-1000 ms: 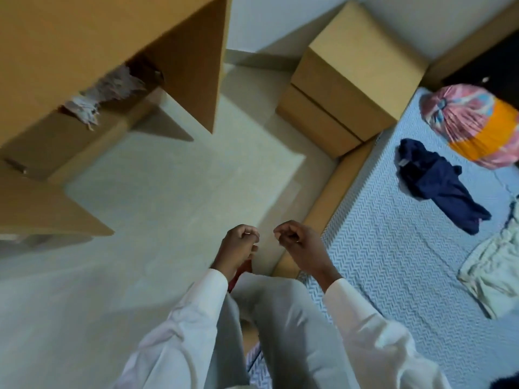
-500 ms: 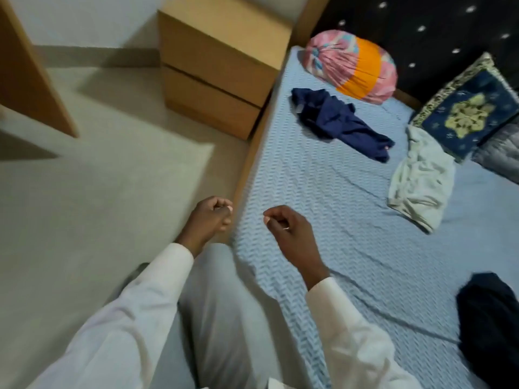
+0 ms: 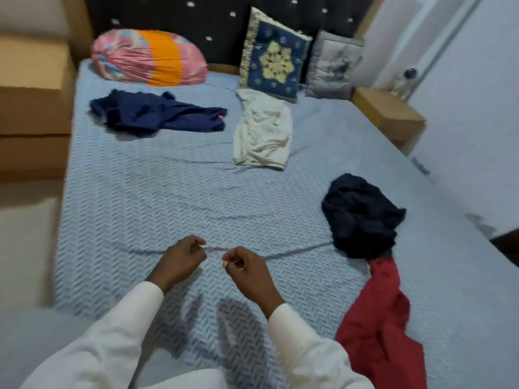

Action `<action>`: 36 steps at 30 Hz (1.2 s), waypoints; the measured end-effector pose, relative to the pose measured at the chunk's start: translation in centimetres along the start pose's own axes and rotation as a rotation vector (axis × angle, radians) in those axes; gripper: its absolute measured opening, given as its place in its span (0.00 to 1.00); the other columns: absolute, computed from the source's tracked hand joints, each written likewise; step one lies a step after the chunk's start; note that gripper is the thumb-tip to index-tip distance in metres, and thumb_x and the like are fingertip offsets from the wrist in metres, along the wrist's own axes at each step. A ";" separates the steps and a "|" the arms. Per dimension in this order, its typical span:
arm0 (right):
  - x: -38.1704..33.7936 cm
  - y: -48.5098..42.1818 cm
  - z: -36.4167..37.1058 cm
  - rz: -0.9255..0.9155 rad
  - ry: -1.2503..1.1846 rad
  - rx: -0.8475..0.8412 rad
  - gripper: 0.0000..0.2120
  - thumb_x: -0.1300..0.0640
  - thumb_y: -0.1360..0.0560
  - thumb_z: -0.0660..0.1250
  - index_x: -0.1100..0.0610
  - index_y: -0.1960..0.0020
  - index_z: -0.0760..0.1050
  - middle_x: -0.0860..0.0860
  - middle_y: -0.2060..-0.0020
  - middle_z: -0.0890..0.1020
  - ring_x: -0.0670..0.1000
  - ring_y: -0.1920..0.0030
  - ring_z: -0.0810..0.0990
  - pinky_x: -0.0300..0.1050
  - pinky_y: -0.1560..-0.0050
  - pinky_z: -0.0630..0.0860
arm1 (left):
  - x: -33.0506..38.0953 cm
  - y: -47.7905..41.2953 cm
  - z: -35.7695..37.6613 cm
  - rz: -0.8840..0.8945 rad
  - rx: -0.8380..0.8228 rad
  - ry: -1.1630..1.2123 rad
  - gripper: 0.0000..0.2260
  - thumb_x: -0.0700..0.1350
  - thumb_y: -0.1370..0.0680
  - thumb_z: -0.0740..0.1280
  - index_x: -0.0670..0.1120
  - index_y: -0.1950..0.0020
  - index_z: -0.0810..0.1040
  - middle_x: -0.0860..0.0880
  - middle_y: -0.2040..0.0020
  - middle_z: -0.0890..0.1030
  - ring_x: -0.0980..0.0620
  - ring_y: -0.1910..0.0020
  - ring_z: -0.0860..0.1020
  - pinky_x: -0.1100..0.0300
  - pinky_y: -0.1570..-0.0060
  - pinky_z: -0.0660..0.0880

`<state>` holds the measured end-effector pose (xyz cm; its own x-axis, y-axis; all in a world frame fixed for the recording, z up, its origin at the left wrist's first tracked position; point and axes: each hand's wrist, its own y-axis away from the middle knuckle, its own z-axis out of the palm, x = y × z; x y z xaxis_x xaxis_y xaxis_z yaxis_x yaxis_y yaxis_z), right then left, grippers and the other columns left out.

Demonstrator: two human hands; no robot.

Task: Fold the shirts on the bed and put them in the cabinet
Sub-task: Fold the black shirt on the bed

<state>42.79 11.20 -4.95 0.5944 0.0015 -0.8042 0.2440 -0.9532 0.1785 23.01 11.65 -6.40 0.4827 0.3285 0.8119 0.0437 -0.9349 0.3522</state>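
Several crumpled shirts lie on the blue-sheeted bed (image 3: 168, 197). A navy shirt (image 3: 157, 113) is at the far left. A white shirt (image 3: 262, 130) lies in the far middle. A black shirt (image 3: 361, 217) is bunched at the right, with a red shirt (image 3: 379, 327) just below it near the bed's near edge. My left hand (image 3: 182, 261) and my right hand (image 3: 247, 269) hover side by side over bare sheet in the near middle, both with fingers curled shut and holding nothing. The cabinet is out of view.
A pink and orange bundle (image 3: 148, 57), a blue patterned cushion (image 3: 273, 57) and a grey pillow (image 3: 332, 66) line the dark headboard. Wooden bedside units stand at the left (image 3: 31, 88) and the far right (image 3: 387, 113). A white wall runs along the right.
The view has swung right, from the floor and the open cabinet to the whole bed. My hands now hang over the sheet, still closed. The black and red shirts have come into sight.
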 end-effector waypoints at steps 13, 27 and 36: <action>10.7 0.6 -9.8 0.267 0.069 0.281 0.15 0.56 0.23 0.70 0.54 0.38 0.75 0.54 0.34 0.74 0.54 0.32 0.71 0.45 0.35 0.68 | 3.4 -4.8 12.1 0.272 -0.324 -1.016 0.41 0.54 0.26 0.71 0.55 0.20 0.51 0.46 0.21 0.56 0.41 0.24 0.61 0.45 0.33 0.70; 12.8 -6.6 -20.4 0.581 0.624 0.187 0.13 0.58 0.24 0.65 0.52 0.40 0.80 0.53 0.41 0.81 0.57 0.42 0.79 0.57 0.37 0.74 | 3.5 -3.7 9.8 0.200 -0.479 -0.700 0.33 0.47 0.19 0.63 0.46 0.19 0.49 0.45 0.19 0.49 0.47 0.20 0.49 0.57 0.24 0.52; -5.3 -8.0 -9.9 0.090 -0.182 -0.172 0.05 0.55 0.29 0.71 0.55 0.54 0.83 0.52 0.58 0.84 0.50 0.56 0.79 0.46 0.53 0.73 | 2.1 -1.2 4.9 0.100 -0.270 0.242 0.39 0.47 0.28 0.77 0.57 0.22 0.60 0.56 0.30 0.71 0.54 0.30 0.70 0.58 0.40 0.74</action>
<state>45.32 21.83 3.47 0.4760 -0.1501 -0.8665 0.3326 -0.8814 0.3354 28.23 12.78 -7.40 0.2508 0.2902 0.9235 -0.2404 -0.9054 0.3498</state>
